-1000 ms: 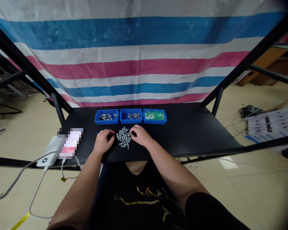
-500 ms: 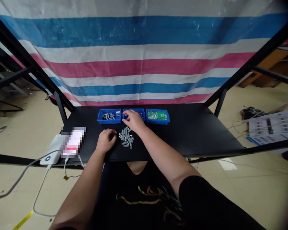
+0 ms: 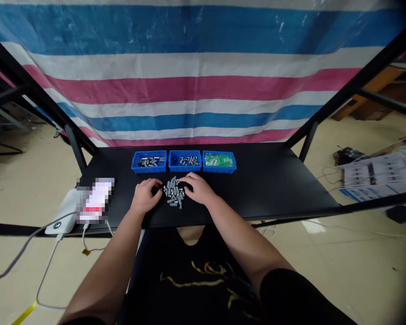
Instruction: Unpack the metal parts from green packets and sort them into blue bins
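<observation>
A pile of small grey cylinders and silvery screws (image 3: 174, 192) lies on the black table (image 3: 264, 189). My left hand (image 3: 146, 195) rests at the pile's left edge, thumb and fingers curved apart, with nothing visible between them. On the other side, my right hand (image 3: 196, 188) touches the pile with its fingertips, fingers apart. Behind the hands stand three blue bins in a row: the left bin (image 3: 149, 170) holds grey cylinders, the middle bin (image 3: 185, 168) holds silvery screws, and the right bin (image 3: 219, 170) holds green boards with small clear-looking pieces.
A phone (image 3: 97, 198) and a white power bank (image 3: 62, 212) with cables occupy the table's left end. A striped sheet (image 3: 189, 90) hangs behind the table, between black frame posts. Boxes and cables lie on the floor at the right.
My right hand has come back from over the middle bin to the right side of the pile, uncovering the bin's contents. The view has shifted slightly. My left hand stays beside the pile.
</observation>
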Demonstrator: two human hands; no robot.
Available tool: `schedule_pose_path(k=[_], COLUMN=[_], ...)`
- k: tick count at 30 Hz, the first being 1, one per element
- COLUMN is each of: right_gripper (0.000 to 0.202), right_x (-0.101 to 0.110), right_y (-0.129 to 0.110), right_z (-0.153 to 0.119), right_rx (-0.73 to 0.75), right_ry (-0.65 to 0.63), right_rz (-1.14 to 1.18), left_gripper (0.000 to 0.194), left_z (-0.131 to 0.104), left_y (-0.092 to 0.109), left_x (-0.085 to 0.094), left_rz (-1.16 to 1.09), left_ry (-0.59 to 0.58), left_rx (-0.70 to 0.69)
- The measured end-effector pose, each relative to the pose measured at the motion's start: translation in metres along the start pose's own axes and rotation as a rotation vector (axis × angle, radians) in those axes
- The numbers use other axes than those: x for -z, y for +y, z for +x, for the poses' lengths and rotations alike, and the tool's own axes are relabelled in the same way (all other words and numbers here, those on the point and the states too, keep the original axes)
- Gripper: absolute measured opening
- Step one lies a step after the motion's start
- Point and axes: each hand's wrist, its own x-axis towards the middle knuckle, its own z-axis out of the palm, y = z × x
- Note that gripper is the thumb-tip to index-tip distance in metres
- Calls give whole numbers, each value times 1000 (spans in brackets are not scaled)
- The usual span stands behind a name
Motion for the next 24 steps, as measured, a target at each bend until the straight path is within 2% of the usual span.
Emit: schedule_pose_path(k=[3,8,12,15,17,20,22,24], right_gripper=[34,16,15,15,12,4,9,8], right_x=[-6,-9,1,7,6,-2,-9,-13], right_y=[0,3,1,-11,-22,-34,-34,-27], right_z=[5,4,4,23,46,77,84,77], right_rx=[-32,-47,-22,22,56,15,-32,-65], right_ry=[23,80,18,-12,49,240,309,300], right_rz=[-59,-59,2,6,33,102,108,90], left_gripper=[23,20,17,15,12,10,10,10], left_z=[1,0,0,0,0,1,2,2], left_y=[4,5,3,3,2,0,-2,-3], left_x=[0,-2,-3,-2,-1,-1,-2,-2], left_rz=[63,91,74,62,48,23,13,9], left_ry=[-23,-15,-8,-7,-9,-12,-7,-3], left_rx=[8,38,48,34,24,14,12,14])
